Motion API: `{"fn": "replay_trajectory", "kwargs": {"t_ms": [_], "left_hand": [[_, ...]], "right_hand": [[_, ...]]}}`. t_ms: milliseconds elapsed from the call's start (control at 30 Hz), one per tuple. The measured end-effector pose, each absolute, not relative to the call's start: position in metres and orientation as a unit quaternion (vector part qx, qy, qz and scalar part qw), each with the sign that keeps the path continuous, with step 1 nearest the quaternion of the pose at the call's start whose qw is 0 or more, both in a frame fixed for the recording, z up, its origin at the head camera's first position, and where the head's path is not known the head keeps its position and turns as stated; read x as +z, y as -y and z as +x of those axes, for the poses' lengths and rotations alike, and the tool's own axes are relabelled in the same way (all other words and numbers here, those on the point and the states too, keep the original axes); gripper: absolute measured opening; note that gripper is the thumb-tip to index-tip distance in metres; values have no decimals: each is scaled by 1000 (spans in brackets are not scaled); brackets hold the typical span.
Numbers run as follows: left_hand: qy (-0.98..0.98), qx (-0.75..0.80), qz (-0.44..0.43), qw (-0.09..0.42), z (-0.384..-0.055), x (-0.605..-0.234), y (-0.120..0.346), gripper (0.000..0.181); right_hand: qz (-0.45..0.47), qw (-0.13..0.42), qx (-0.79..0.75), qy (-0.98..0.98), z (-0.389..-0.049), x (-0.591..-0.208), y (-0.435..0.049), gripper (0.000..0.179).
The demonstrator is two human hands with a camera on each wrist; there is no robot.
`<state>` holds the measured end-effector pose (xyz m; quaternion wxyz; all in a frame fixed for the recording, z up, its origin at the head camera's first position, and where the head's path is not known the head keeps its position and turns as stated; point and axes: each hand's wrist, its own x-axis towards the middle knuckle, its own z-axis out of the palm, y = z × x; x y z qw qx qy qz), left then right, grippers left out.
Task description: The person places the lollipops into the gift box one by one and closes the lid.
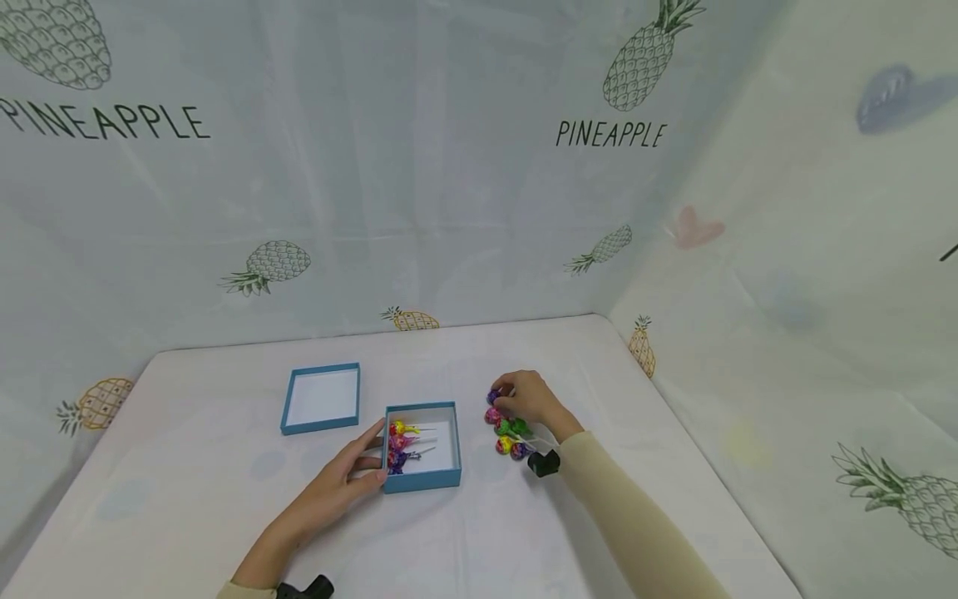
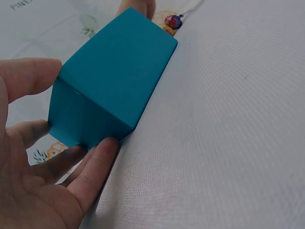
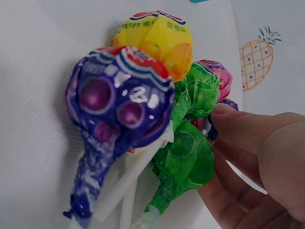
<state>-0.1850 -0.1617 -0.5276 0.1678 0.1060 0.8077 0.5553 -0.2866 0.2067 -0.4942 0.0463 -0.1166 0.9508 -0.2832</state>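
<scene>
An open blue box (image 1: 422, 480) sits mid-table with a few lollipops (image 1: 401, 441) lying in its left side. My left hand (image 1: 372, 456) rests flat on the table, its straight fingers touching the box's left wall; in the left wrist view the fingers (image 2: 95, 157) and thumb lie against the box's corner (image 2: 109, 86). To the right is a pile of wrapped lollipops (image 1: 511, 431): purple (image 3: 119, 105), yellow (image 3: 157, 40), green (image 3: 190, 152). My right hand (image 1: 506, 398) curls over the pile's far end, its fingertips (image 3: 228, 117) pinching a dark purple lollipop (image 1: 494, 396).
The box's blue lid (image 1: 322, 398) lies upside down to the left of the box. White cloth covers the table (image 1: 187, 466). Pineapple-print curtains close off the back and the right side (image 1: 748, 349). Black wrist mounts (image 1: 544, 462) show on both arms.
</scene>
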Motion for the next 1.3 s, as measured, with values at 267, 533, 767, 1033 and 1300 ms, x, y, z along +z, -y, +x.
{"fn": "replay_trajectory", "kwargs": {"t_ms": [267, 533, 767, 1033, 1300], "left_hand": [[-807, 555, 110, 169, -185, -526, 160, 80], [-808, 555, 105, 165, -184, -528, 162, 80], [-806, 561, 93, 165, -183, -532, 162, 81], [-805, 562, 101, 163, -183, -529, 162, 80], [-809, 555, 101, 166, -181, -526, 161, 80]], "right_hand": [[-132, 30, -280, -951, -284, -485, -208, 23], [-172, 9, -276, -946, -278, -462, -192, 23], [-197, -1, -270, -942, -273, -447, -174, 22], [-244, 2, -271, -931, -266, -429, -147, 25], [-275, 13, -273, -922, -258, -421, -121, 27]]}}
